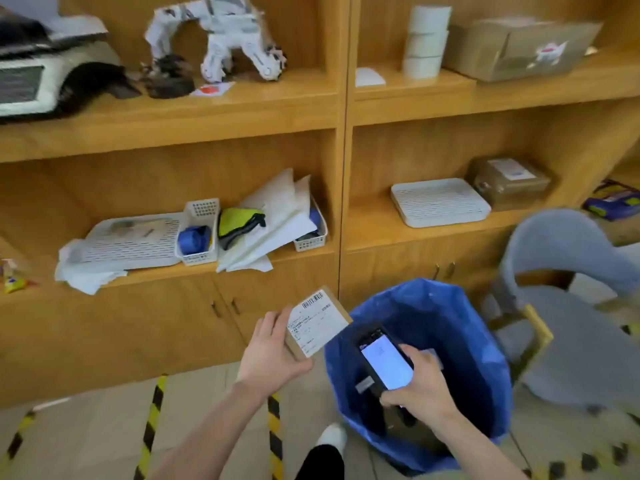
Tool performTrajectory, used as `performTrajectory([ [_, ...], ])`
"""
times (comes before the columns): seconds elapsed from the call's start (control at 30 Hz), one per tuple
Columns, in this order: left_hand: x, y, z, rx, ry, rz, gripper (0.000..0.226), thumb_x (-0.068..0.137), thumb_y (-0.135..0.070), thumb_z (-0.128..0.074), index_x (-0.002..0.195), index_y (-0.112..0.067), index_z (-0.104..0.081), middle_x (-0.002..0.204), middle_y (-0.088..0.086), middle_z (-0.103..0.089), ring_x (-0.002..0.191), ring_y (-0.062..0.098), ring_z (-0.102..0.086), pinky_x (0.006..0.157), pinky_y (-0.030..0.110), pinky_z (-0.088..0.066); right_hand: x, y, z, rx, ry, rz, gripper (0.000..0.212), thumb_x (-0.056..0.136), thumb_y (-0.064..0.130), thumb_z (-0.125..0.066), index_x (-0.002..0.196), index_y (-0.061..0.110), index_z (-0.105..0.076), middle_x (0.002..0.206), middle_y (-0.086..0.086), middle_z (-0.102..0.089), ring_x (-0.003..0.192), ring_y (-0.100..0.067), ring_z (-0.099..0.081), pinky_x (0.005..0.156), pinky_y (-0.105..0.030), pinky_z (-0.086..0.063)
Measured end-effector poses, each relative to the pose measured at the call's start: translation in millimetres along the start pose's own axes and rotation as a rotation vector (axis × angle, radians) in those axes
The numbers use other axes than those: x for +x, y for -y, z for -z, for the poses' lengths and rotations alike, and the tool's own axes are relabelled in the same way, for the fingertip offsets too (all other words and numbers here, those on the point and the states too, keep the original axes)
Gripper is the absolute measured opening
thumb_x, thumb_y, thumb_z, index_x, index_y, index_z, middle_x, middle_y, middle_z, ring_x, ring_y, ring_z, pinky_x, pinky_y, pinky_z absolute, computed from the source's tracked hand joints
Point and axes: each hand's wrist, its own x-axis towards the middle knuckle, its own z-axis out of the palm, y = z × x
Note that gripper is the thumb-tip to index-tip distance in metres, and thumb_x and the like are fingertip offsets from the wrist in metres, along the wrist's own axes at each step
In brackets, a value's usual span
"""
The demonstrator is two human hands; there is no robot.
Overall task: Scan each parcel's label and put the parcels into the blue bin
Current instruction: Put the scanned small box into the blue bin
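Note:
My left hand (270,355) grips a small brown cardboard parcel (320,320) with a white barcode label facing up. It is held just left of the blue bin (478,341), above the floor. My right hand (420,386) holds a black handheld scanner (384,362) with a lit screen, over the bin's opening. The bin is lined with a blue bag; brown parcels lie dimly at its bottom. Another brown parcel (509,181) with a label sits on the lower right shelf, and a larger cardboard box (519,50) rests on the upper right shelf.
Wooden shelving (343,168) stands ahead, holding white trays, small baskets, paper, a white toy robot and tape rolls. A grey chair (571,306) stands right of the bin. Yellow-black tape stripes mark the floor. My shoe shows by the bin's base.

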Motion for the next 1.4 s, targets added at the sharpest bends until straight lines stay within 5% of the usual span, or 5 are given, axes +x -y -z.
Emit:
performTrajectory([
  [0.23, 94, -15, -68, -0.051, 0.232, -0.104, 0.11, 0.059, -0.069, -0.065, 0.151, -0.03, -0.02, 0.128, -0.014, -0.033, 0.119, 0.008, -0.034, 0.097, 0.022, -0.036, 37, -33, 23, 0.06, -0.15, -0.406, 0.082, 0.038, 0.028, -0.076, 0.116, 0.019, -0.052, 0.104, -0.003, -0.047, 0.086, -0.016, -0.046, 0.058, -0.023, -0.039],
  [0.47, 157, -2, -127, -0.031, 0.417, -0.06, 0.11, 0.057, -0.062, -0.071, 0.149, -0.021, -0.027, 0.125, -0.005, -0.038, 0.114, 0.011, -0.039, 0.086, 0.02, -0.035, 86, -53, 8, 0.158, -0.301, -0.694, 0.098, 0.05, 0.02, -0.085, 0.139, 0.013, -0.043, 0.118, -0.009, -0.042, 0.09, -0.025, -0.053, 0.084, -0.042, -0.052],
  [0.63, 185, -1, -195, -0.056, 0.579, -0.058, 0.109, 0.065, -0.052, -0.079, 0.152, -0.015, -0.022, 0.141, 0.003, -0.035, 0.129, 0.019, -0.034, 0.104, 0.027, -0.034, 116, -95, -16, 0.201, -0.275, -0.845, 0.1, 0.054, 0.021, -0.088, 0.141, 0.014, -0.039, 0.125, -0.01, -0.038, 0.093, -0.024, -0.048, 0.086, -0.039, -0.047],
  [1.2, 233, 21, -458, -0.01, 0.88, -0.13, 0.102, 0.063, -0.039, -0.085, 0.146, -0.017, -0.031, 0.13, 0.005, -0.039, 0.119, 0.023, -0.04, 0.098, 0.042, -0.046, 214, -266, -134, 0.305, -0.243, -1.141, 0.093, 0.059, 0.023, -0.084, 0.139, 0.017, -0.037, 0.12, -0.003, -0.036, 0.092, -0.02, -0.045, 0.075, -0.042, -0.055],
  [1.4, 238, 14, -508, -0.088, 0.911, -0.176, 0.115, 0.065, -0.04, -0.087, 0.152, -0.024, -0.014, 0.148, 0.004, -0.023, 0.137, 0.025, -0.03, 0.109, 0.045, -0.04, 218, -296, -149, 0.326, -0.29, -1.182, 0.088, 0.056, 0.021, -0.085, 0.133, 0.02, -0.042, 0.109, 0.002, -0.033, 0.088, -0.017, -0.042, 0.063, -0.035, -0.053],
])
